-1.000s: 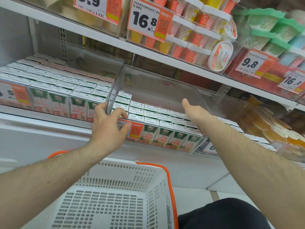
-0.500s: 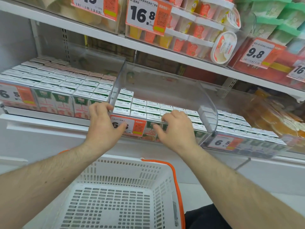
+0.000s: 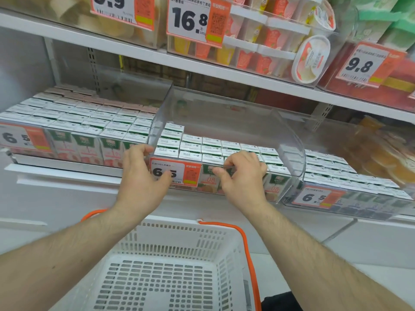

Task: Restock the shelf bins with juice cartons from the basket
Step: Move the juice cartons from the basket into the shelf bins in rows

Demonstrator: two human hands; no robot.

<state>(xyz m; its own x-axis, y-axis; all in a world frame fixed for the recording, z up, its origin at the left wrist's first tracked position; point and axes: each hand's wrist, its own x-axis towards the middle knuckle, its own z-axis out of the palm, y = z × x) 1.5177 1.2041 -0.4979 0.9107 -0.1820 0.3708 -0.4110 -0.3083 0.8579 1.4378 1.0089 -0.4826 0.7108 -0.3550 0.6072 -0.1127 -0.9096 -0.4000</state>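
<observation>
both hands grip the front wall of the middle clear bin: left hand at its left corner, right hand seemingly pinching the rim. juice cartons fill the bin; the white basket sits below it.

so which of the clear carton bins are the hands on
The middle clear plastic bin, part-filled: left hand at its front-left corner, right hand on its front lip. The neighbouring bins go untouched.

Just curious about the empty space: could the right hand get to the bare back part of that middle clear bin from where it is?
Probably yes. The right hand is at the front lip of the middle bin, which is open on top, and only low cartons lie between.
</observation>
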